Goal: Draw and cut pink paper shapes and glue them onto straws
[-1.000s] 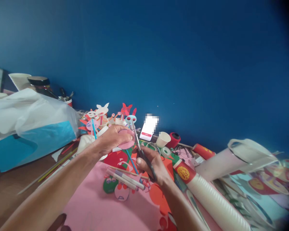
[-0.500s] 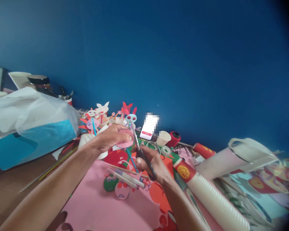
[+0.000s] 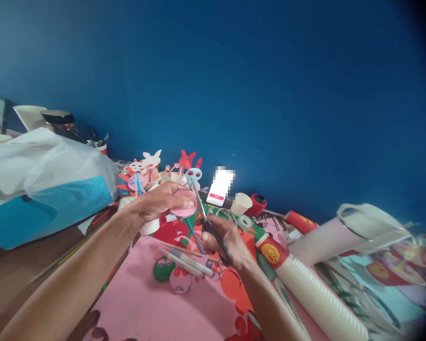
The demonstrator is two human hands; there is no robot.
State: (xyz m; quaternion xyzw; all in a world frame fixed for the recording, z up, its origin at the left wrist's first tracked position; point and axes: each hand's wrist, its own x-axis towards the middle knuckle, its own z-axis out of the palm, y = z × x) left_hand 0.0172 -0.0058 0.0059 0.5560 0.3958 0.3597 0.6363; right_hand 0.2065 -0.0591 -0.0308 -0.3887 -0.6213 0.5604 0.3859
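Our left hand (image 3: pixel 159 204) holds a pink paper disc (image 3: pixel 184 203) in its fingers, while our right hand (image 3: pixel 220 242), just beside it, is clamped on black-handled scissors (image 3: pixel 213 232), their blades up against the disc's edge. Below the hands, marker pens (image 3: pixel 184 262) lie on a pink paper sheet (image 3: pixel 135 293). Beyond them stand paper cut-out figures on sticks (image 3: pixel 142 173) — and off to the right lies a long stack of white paper cups (image 3: pixel 315 293), all before a blue wall (image 3: pixel 270 94).
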